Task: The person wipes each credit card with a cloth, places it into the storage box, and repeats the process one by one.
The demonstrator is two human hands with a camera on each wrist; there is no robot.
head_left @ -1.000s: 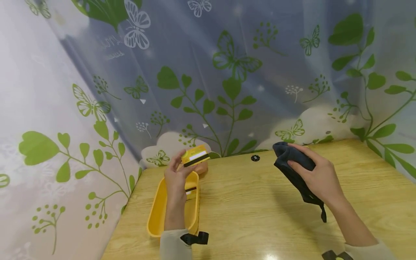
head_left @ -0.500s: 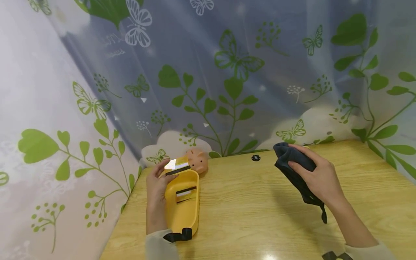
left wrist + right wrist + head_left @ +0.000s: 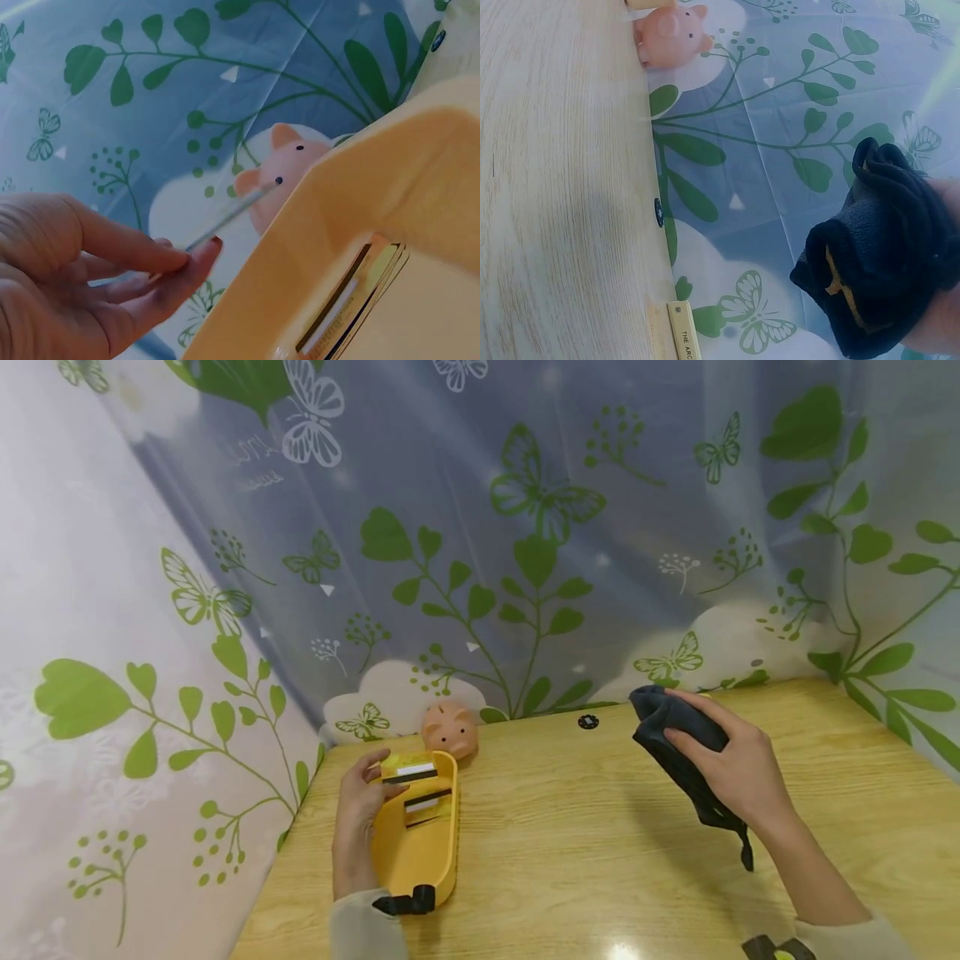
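Note:
My left hand (image 3: 358, 814) pinches a yellow card (image 3: 408, 771) with a black stripe and a white strip, between thumb and fingers. The card is at the far end of a yellow oblong tray (image 3: 414, 870), overlapping its rim in the head view; the left wrist view shows it edge-on, outside the tray wall. Inside the tray lie several similar striped cards (image 3: 349, 300). On the right, my right hand (image 3: 738, 764) grips a dark blue and black cloth pouch (image 3: 671, 752) above the table, a short black tab hanging from it. Something yellowish shows in the pouch's mouth (image 3: 840, 281).
Behind the tray sits a pink piggy figure (image 3: 450, 728). A small round black piece (image 3: 588, 722) lies near the back edge of the wooden table (image 3: 555, 827). A cream lettered bar (image 3: 682, 330) lies at that edge too. A printed curtain (image 3: 480, 527) rises behind.
My left hand has moved left and lowered the card from above the tray's far end to its rim, uncovering the piggy figure. My right hand and the pouch have stayed put.

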